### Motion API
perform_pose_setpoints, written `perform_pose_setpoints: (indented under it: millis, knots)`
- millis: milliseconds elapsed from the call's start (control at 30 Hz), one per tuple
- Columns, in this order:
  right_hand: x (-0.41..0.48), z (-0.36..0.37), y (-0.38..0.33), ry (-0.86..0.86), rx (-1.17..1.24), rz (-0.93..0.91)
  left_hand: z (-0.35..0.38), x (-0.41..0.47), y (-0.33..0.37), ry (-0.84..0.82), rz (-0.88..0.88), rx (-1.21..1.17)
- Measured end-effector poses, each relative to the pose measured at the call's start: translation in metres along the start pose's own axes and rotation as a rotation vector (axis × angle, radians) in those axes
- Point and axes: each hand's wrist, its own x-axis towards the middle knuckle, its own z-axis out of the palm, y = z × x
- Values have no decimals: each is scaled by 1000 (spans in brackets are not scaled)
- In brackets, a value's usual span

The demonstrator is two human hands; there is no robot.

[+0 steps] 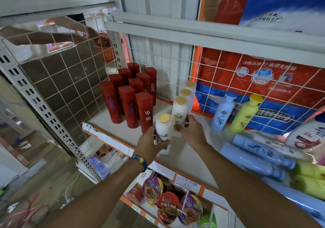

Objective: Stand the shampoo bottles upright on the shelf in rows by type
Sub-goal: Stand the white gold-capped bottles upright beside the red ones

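Several red VS bottles (143, 112) stand upright in rows at the shelf's left. Beside them runs a row of white Pantene bottles with gold caps (179, 112). My left hand (151, 144) grips the front white Pantene bottle (163, 128), upright at the row's near end. My right hand (190, 130) touches that bottle's right side with fingers curled, next to the second bottle. One light blue bottle (222, 111) and one yellow-green bottle (245, 115) stand upright to the right. Two blue bottles (253, 159) and yellow-green ones (309, 178) lie flat at the right front.
The white shelf board (123, 132) has a wire grid back (175, 65) and side. Big detergent bags (263, 80) sit behind the grid. A white-and-red pouch (309, 136) lies far right. Instant noodle bowls (168, 208) fill the shelf below. Another person's arm (58, 37) reaches in at upper left.
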Motion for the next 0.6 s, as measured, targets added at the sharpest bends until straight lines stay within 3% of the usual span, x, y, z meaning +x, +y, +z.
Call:
perform_pose_setpoints:
  millis: [600]
  knots:
    - [-11,-31,8,21,-193,-57,17,25,15,-79,17,-50]
